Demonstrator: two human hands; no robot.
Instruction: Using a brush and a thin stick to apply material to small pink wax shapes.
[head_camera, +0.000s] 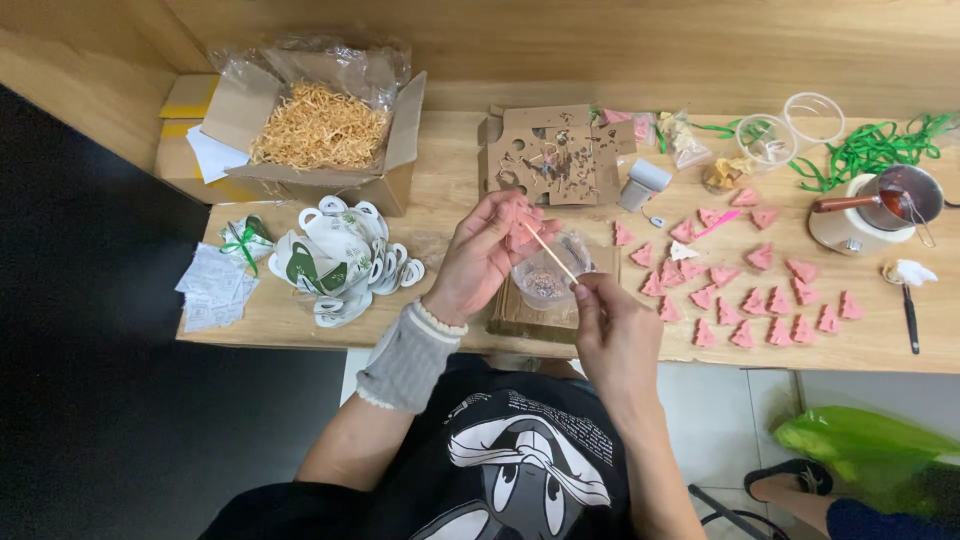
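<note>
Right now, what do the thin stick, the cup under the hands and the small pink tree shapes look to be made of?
Stick: pale, matte, straight, likely wood or bamboo; the right hand pinches its lower end.
Cup: clear, glossy, see-through, probably thin plastic.
Pink tree shapes: opaque, smooth, slightly waxy, perhaps cast wax or soap; hard to tell. The left hand holds one against the stick's tip.

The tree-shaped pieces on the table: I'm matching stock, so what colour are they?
Pink, all of the tree-shaped pieces; the head view shows them, right of the hands.

Pink piece (518, 222) (mostly finger-hidden) in left hand (487, 255)
</note>
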